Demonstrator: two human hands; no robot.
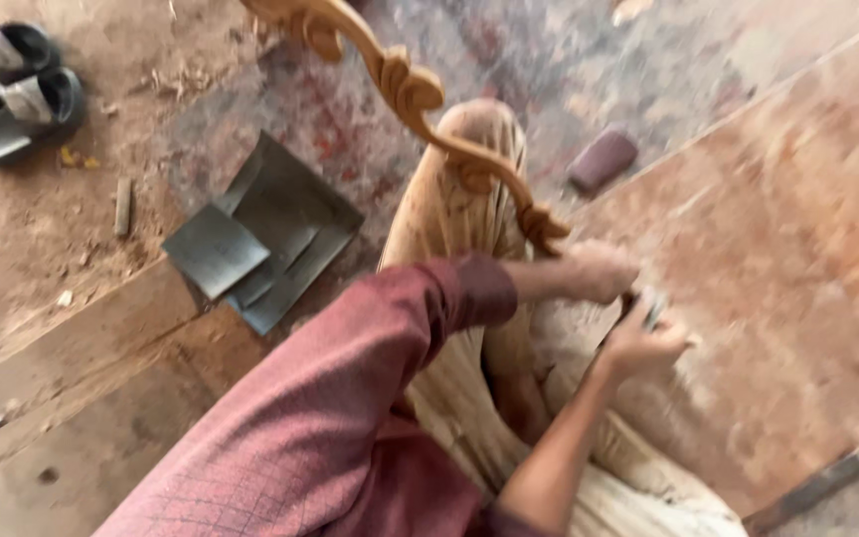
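Note:
A carved, curling wooden piece (405, 89) runs from the top centre down to my knee, resting along my leg in beige trousers (449, 214). My left hand (599, 270), on a maroon-sleeved arm, is closed at the lower end of this carving. Just below it my right hand (643, 346) is closed around a small dark object (651, 310), which touches the wood there. Motion blur hides what kind of object it is.
Dark grey abrasive sheets (260, 234) lie on the dusty floor to the left. A pair of dark sandals (17, 89) sits at the top left. A small reddish-brown block (601, 159) lies beside a large wooden board (797, 229) on the right.

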